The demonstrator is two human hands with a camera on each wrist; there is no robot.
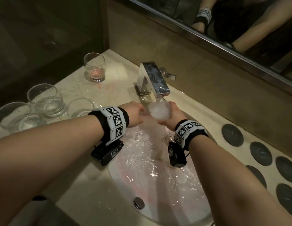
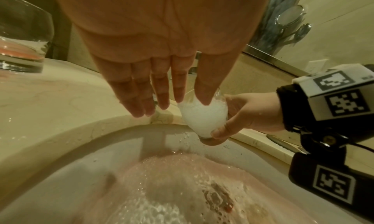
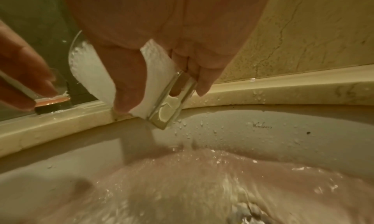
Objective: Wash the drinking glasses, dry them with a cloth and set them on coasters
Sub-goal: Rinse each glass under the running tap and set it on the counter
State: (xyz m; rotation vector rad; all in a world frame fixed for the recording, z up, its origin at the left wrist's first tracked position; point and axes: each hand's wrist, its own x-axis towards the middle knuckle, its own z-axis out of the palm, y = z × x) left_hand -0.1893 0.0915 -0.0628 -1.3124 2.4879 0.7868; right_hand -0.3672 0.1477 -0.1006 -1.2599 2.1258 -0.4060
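Observation:
My right hand (image 1: 169, 117) grips a clear drinking glass (image 1: 159, 111) tilted under the chrome faucet (image 1: 156, 79), thumb on one side and fingers on the other. Running water fills the glass (image 2: 202, 115) with white froth and spills into the sink basin (image 1: 125, 185). My left hand (image 1: 138, 115) is just left of the glass with straight fingers (image 2: 141, 102); one digit touches the froth at the rim. The right wrist view shows the thick glass base (image 3: 168, 109) pointing down at the basin.
A glass with pink liquid (image 1: 94, 67) stands at the back left of the marble counter. Three wet clear glasses (image 1: 45, 98) cluster at the left edge. Several dark round coasters (image 1: 232, 135) lie along the right. A mirror (image 1: 240, 38) rises behind the faucet.

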